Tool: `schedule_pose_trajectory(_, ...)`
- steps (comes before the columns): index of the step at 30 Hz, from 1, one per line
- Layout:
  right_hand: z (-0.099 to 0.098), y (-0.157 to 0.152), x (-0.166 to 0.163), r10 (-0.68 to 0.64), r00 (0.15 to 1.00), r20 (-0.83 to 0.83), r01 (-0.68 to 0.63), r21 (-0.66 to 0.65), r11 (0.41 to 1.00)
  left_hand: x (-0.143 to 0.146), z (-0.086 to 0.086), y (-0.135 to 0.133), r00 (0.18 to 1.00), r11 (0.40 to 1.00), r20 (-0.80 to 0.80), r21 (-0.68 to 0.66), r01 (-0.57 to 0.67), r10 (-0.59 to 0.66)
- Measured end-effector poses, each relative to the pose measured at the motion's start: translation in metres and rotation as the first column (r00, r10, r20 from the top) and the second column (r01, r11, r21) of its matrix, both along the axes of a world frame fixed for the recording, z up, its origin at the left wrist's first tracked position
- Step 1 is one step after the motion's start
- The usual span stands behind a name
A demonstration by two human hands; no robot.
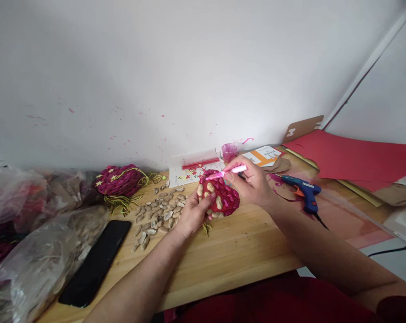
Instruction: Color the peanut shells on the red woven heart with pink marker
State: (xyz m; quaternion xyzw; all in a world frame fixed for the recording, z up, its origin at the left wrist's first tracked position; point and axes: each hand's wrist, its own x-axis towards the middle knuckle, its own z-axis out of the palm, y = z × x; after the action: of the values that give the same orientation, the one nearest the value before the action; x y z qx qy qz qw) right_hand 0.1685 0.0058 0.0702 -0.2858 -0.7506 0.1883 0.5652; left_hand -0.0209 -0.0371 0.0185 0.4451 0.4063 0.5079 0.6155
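Observation:
My left hand [193, 212] grips a red craft piece [228, 209] covered with peanut shells, holding it tilted above the wooden table. Some shells on it are wet magenta; others are bare tan. In my right hand [250, 181] is a paintbrush [235, 170] with a white handle, pinched between thumb and fingers. Its pink tip touches the upper left of the craft piece. Loose peanut shells [160, 211] are spread over the table to the left of my left hand.
A black phone [97, 262] and clear plastic bags [37, 255] lie on the left. Behind them is a finished-looking magenta piece [120, 180] with stars. A pink-stained cup [229, 153] stands by the wall. On the right are a blue glue gun [305, 190] and red paper [354, 157].

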Motion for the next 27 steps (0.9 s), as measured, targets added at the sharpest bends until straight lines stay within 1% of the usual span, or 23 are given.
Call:
schedule_pose_trajectory(4,-0.0012,0.0003,-0.0031,-0.029,0.999,0.027,0.028,0.027,0.999,-0.0008,-0.0017,0.0004,1.0,1.0,-0.002,0.001,-0.004,0.004)
schedule_pose_trajectory(7,-0.0024,0.0014,-0.0029,-0.073,0.997,0.007,0.073,0.025,0.997,-0.0026,-0.0028,0.0011,1.0,1.0,-0.005,0.0,0.013,-0.013)
schedule_pose_trajectory(11,-0.0019,0.0017,-0.0023,-0.027,0.999,0.035,0.025,0.059,0.998,-0.0043,-0.0043,0.0016,0.999,0.999,-0.039,-0.011,0.038,-0.038)
schedule_pose_trajectory(16,-0.0012,0.003,-0.0008,-0.082,0.996,0.021,0.081,0.056,0.995,-0.0047,-0.0044,0.0017,1.0,1.0,-0.011,-0.007,0.022,-0.022)
schedule_pose_trajectory(18,-0.001,0.0025,-0.0014,-0.055,0.998,0.021,0.053,0.054,0.997,-0.0045,-0.0046,0.0015,0.999,0.999,-0.017,-0.006,0.032,-0.032)
schedule_pose_trajectory(21,-0.0006,0.0017,-0.0027,-0.015,0.997,0.069,0.011,0.065,0.998,-0.004,-0.0053,0.0009,0.999,0.999,-0.015,-0.029,0.029,-0.029)
schedule_pose_trajectory(27,-0.0023,0.0055,0.0,-0.056,0.996,0.065,0.053,0.039,0.998,-0.0023,-0.0009,0.0016,0.999,0.997,0.036,-0.081,0.01,-0.007)
